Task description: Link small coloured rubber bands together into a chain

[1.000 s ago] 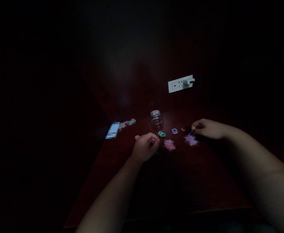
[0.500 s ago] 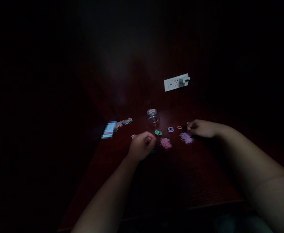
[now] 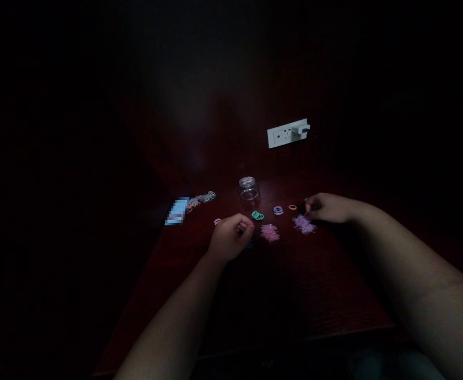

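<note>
Two bare hands work over a dark red tabletop (image 3: 287,295) in the head view, both in dim light. The left hand (image 3: 230,237) is curled, its fingers bent in toward the thumb; whether the tips fully meet or pinch anything, I cannot tell. The right hand (image 3: 328,207) has its fingers drawn narrow, pointing down at the upper right edge of the purple pile (image 3: 305,225); whether a band is between them is too dark to tell.

The pink pile (image 3: 270,233) lies between the hands, nearer the left one. Beyond the piles sit the green rings (image 3: 257,215), the lilac rings (image 3: 278,210) and a single orange ring (image 3: 292,209), with a bluish ring (image 3: 306,200) showing just past the right fingertips. Each colour has its own spot, probably so that the small pieces do not mix, and the low angle of the right hand seems suited to picking at thin, loose things.

A pale pink ring (image 3: 217,221) shows just beyond the left hand, which also partly covers some dark blue bands (image 3: 249,245). Behind stands a clear lidded jar (image 3: 249,191), well apart from the fingers. A mixed row of bands (image 3: 202,199) runs toward a blurred, bright flat object (image 3: 177,211) at far left. The wall socket (image 3: 281,136) carries a white plug (image 3: 302,129), clear of both arms.
</note>
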Demonstrator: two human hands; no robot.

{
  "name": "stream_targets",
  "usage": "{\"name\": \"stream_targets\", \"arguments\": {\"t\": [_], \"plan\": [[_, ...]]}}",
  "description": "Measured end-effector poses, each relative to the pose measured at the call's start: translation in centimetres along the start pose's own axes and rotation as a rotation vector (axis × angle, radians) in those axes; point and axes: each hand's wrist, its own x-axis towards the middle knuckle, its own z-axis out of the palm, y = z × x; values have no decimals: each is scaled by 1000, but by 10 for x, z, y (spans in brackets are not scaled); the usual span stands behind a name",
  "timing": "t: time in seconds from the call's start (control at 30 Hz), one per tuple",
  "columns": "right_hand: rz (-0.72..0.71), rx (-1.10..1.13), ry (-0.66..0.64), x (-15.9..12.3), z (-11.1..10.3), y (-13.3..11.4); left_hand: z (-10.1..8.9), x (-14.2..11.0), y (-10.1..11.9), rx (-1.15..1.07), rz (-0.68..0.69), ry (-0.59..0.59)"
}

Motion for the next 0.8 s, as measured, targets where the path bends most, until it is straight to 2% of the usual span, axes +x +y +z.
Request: {"name": "stream_targets", "arguments": {"t": [0.23,0.37,0.47,0.57,0.67,0.7,0.8], "plan": [[-9,3,62,0,-2,-2,0,0,-1,4,10,3],[4,23,146,0,-2,-4,1,1,-2,6,17,1],[1,22,227,3,0,-6,-3,3,-10,35,-34,27],[-23,21,298,6,4,-9,-17,7,-30,133,-165,121],[-37,45,348,7,10,-16,-36,10,-61,324,-360,176],[-39,52,363,8,12,-18,-41,10,-72,410,-432,169],[-66,59,403,7,20,-27,-49,10,-100,480,-540,159]]}}
